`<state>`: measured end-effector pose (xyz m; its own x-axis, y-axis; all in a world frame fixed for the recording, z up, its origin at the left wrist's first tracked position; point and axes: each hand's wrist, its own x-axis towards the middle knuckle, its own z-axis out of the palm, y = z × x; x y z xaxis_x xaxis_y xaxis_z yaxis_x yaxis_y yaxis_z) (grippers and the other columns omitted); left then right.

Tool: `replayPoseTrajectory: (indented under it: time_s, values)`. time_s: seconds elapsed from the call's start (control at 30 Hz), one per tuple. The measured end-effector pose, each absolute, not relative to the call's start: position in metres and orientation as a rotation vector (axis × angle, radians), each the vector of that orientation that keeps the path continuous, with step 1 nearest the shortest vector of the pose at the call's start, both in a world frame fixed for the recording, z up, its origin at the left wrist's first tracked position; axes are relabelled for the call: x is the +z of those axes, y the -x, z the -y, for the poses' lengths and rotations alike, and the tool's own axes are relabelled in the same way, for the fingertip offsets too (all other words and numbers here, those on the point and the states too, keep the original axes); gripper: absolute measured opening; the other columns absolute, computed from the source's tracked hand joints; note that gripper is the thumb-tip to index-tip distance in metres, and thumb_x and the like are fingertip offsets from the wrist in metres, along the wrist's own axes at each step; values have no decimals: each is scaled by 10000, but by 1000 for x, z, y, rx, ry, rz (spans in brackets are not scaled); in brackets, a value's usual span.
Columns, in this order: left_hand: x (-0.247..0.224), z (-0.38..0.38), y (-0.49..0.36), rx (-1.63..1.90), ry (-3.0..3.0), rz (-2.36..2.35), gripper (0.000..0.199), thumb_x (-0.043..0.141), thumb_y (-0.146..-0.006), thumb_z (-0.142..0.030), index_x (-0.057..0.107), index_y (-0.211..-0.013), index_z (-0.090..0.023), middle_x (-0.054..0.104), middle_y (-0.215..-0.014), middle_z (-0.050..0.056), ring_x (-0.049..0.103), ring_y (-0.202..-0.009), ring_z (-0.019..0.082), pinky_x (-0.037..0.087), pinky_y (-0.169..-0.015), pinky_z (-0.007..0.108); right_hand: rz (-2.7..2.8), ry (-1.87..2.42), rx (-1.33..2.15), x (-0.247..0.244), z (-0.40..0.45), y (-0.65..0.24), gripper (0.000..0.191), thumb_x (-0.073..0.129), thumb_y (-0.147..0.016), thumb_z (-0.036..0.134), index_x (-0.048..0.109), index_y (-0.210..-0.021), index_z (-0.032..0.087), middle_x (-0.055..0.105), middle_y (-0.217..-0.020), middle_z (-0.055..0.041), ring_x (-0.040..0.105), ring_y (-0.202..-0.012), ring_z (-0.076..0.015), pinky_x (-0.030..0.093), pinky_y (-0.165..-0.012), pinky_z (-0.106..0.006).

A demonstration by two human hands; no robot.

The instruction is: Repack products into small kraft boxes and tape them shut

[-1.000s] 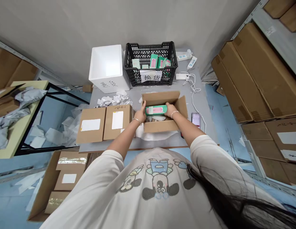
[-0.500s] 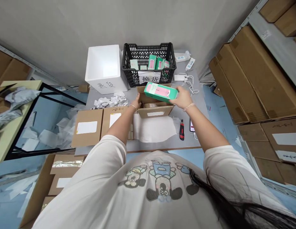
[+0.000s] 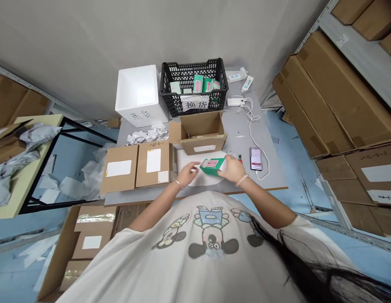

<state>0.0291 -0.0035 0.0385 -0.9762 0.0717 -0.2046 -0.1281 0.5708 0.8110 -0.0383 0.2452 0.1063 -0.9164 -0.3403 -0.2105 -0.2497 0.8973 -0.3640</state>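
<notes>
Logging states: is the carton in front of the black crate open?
Open: the carton shows its inside, with a side flap out.

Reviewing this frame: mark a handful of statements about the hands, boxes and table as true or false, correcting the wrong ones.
1. The right hand holds a green box. True.
2. The carton is shut. False: its top is open.
3. The foam box stands left of the crate. True.
4. The phone lies in the crate. False: it lies on the table.
</notes>
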Motion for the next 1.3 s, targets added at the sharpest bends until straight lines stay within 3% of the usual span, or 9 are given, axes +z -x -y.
replayPoseTrajectory:
  time_s: [0.13, 0.23, 0.4, 0.53, 0.8, 1.0, 1.1, 1.3]
  values:
    - [2, -40, -31, 1242, -113, -2449, 939, 722, -711, -284, 269, -1527, -182, 406, -1494, 174, 511, -1275, 294, 461, -1029, 442, -2789, 432, -299, 76, -199, 34, 580, 694, -732, 488, 527, -1133, 104, 620, -1127, -202, 623, -995, -312, 472, -819, -338]
    - [-14, -54, -22, 1282, -18, -2522, 1080, 809, -633, -335, 233, -1524, -128, 444, -1441, 201, 485, -1291, 318, 420, -1064, 459, -2810, 353, -264, 63, -182, 34, 576, 662, -768, 501, 525, -1155, 97, 609, -1132, -202, 623, -993, -302, 476, -818, -343]
    - [-22, -58, -12, 1394, 123, -2596, 852, 822, -633, -339, 418, -1355, -135, 630, -1168, 135, 625, -1062, 274, 498, -919, 412, -2738, 503, -374, 61, -194, 49, 684, 732, -699, 558, 552, -1183, 110, 619, -1153, -185, 626, -1019, -301, 473, -852, -350]
    - [-18, -54, -6, 1343, 223, -2656, 674, 780, -686, -345, 453, -1249, -171, 657, -1118, 120, 657, -979, 263, 516, -824, 376, -2688, 706, -633, 51, -223, 56, 696, 739, -724, 512, 544, -1277, 137, 634, -1209, -162, 577, -1152, -306, 430, -976, -383]
    - [-9, -49, -5, 1072, 80, -2810, 804, 804, -687, -369, 374, -1336, -167, 565, -1284, 206, 616, -1110, 340, 492, -872, 421, -2721, 522, -1131, 8, -230, 26, 805, 784, -682, 314, 453, -1392, 127, 576, -1309, -183, 557, -1202, -300, 444, -1016, -436]
    - [6, -38, 3, 891, -149, -2860, 990, 838, -651, -303, 286, -1461, -159, 472, -1371, 226, 549, -1220, 363, 445, -988, 444, -2628, 768, -1174, 8, -226, 30, 736, 737, -706, 220, 461, -1382, 130, 559, -1343, -180, 519, -1259, -284, 411, -1062, -435]
    - [14, -36, 14, 872, -370, -2846, 887, 841, -617, -221, 408, -1390, -169, 462, -1389, 197, 512, -1261, 351, 419, -1044, 449, -2610, 803, -1182, 11, -226, 32, 712, 743, -700, 219, 473, -1355, 143, 580, -1314, -169, 539, -1230, -284, 416, -1050, -438]
    - [28, -39, 29, 839, -488, -2733, 695, 835, -596, -202, 526, -1217, -159, 576, -1223, 150, 579, -1153, 309, 482, -966, 407, -2604, 829, -1177, 18, -227, 35, 659, 758, -686, 241, 485, -1281, 166, 599, -1252, -146, 567, -1163, -280, 442, -990, -418]
